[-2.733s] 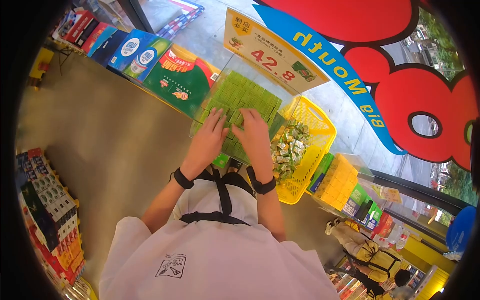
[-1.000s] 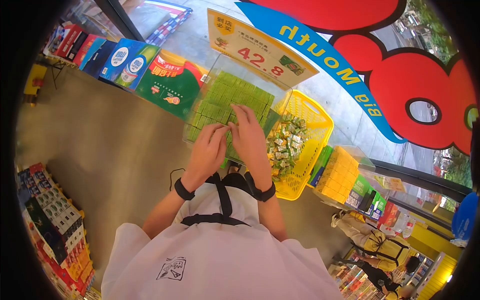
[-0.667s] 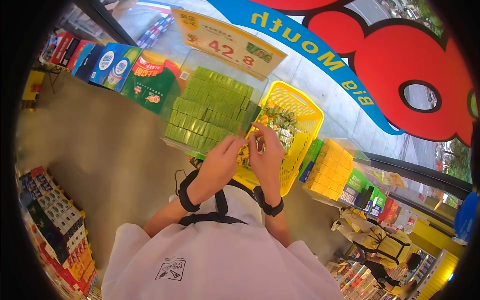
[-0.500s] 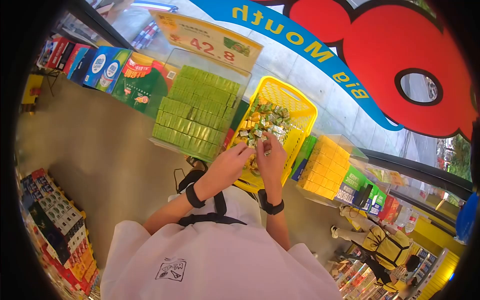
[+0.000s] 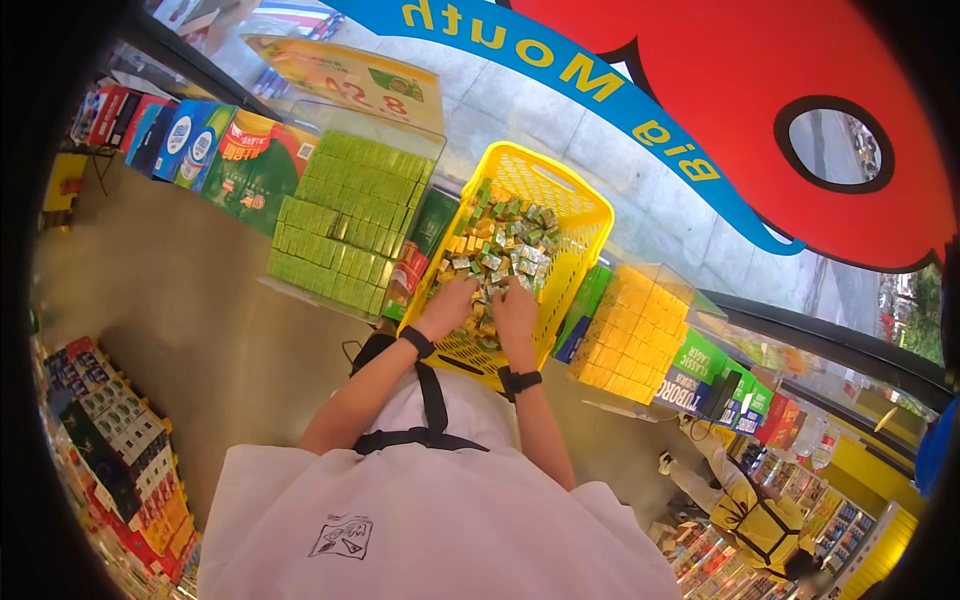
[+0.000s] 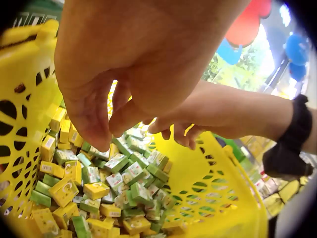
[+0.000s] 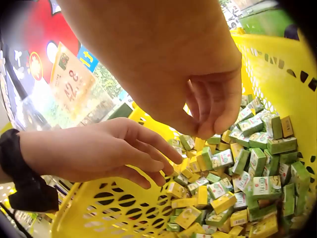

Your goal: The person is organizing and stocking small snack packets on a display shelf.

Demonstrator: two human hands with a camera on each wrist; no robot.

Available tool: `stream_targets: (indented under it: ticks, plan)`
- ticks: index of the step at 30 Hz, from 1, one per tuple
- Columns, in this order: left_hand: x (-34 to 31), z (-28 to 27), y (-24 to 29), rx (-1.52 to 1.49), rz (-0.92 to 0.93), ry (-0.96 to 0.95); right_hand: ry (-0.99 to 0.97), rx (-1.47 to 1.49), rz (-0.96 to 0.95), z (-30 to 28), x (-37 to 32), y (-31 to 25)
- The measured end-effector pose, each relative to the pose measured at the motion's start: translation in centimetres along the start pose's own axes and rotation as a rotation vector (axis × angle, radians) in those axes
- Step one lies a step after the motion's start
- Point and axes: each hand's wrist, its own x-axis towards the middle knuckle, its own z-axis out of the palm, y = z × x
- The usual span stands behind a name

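Both hands are over a yellow plastic basket [image 5: 598,222] filled with a loose heap of small green and yellow boxes [image 5: 510,238]. The left hand [image 5: 447,308] reaches in at the near left part of the heap; in the left wrist view its thumb and fingers hang loosely bent, tips right above the boxes [image 6: 119,166]. Beside it is the right hand [image 5: 514,318], whose bent fingers also point down at the heap. In the right wrist view the right hand [image 7: 208,94] shows a gap between thumb and fingers. No box shows in either hand.
Left of the basket stands a clear bin with neatly stacked green boxes [image 5: 345,215], a price sign [image 5: 350,85] above it. Yellow boxes [image 5: 630,335] are stacked to the right. Beer cartons [image 5: 260,165] line the window. Another person [image 5: 750,515] is at lower right.
Both hands have left the stacked green boxes and moved right to the basket, lowering from above its near edge to the heap. The head view has shifted rightward.
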Motion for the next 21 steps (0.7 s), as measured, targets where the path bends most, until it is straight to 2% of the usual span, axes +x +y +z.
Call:
stream_targets:
  ticks: [2,6,8,11,15,17,21]
  plan:
    - [0.3,1.0,-1.0,0.070,-0.009,-0.033,-0.050,-0.188,0.026,1.3,0.3,0.8]
    - [1.0,1.7,-1.2,0.232,-0.005,-0.109,-0.016,-0.306,-0.008,4.3,-0.1,3.8]
    - [1.0,1.8,-1.0,0.261,0.013,-0.114,-0.163,-0.415,-0.004,5.2,-0.4,4.5]
    - [1.4,2.6,-2.0,0.375,0.057,-0.129,-0.222,-0.455,-0.049,5.8,-1.0,5.8]
    - [2.0,4.9,-4.1,0.579,0.072,-0.159,-0.205,-0.492,-0.090,5.9,-1.6,5.6]
    - [2.0,5.7,-5.1,0.584,0.084,-0.196,-0.112,-0.507,-0.120,6.1,-1.8,5.6]
    - [2.0,6.7,-6.1,0.605,0.056,-0.241,-0.184,-0.592,-0.139,6.9,-1.1,6.6]
